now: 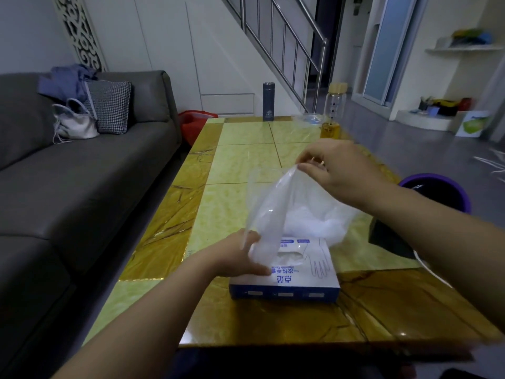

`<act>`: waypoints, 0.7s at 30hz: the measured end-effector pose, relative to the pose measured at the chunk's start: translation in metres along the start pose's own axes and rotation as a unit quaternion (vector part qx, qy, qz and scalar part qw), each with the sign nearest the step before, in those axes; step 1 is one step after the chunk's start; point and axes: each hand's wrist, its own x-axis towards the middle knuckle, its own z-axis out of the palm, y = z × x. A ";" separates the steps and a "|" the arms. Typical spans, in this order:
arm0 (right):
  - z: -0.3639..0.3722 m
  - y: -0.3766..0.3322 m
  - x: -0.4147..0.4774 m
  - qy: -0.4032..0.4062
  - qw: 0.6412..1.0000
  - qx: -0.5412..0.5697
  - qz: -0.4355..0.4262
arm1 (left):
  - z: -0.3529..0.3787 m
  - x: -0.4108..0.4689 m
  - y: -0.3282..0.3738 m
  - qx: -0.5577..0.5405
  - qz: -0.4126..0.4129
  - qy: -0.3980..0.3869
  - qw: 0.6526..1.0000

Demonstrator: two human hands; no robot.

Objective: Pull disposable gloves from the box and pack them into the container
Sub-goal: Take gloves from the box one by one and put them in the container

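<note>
The blue-and-white glove box (287, 285) lies flat on the yellow bench (240, 160), near its front edge. 1 clear glove (273, 209) stretches up from the box's slot. The left hand (240, 255) rests on the box, its fingers curled round the glove's lower edge. The right hand (336, 173) pinches the glove's top edge. Crumpled white gloves (314, 222) are heaped just behind the box.

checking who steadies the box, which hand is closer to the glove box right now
Left. The left hand is at the left edge of the glove box, gripping the clear plastic low down; the right hand is raised beyond the box, pinching the plastic's top.
</note>
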 end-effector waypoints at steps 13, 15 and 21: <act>0.001 0.001 -0.015 -0.063 0.998 0.000 -0.022 | -0.041 -0.019 0.031 -0.695 0.160 -0.100 0.694; 0.007 0.000 -0.018 -0.078 0.996 0.011 -0.032 | -0.043 -0.012 0.040 -0.718 0.174 -0.058 0.672; 0.027 0.011 -0.028 -0.027 0.979 0.149 0.136 | -0.044 0.008 0.054 -0.796 0.107 0.068 0.591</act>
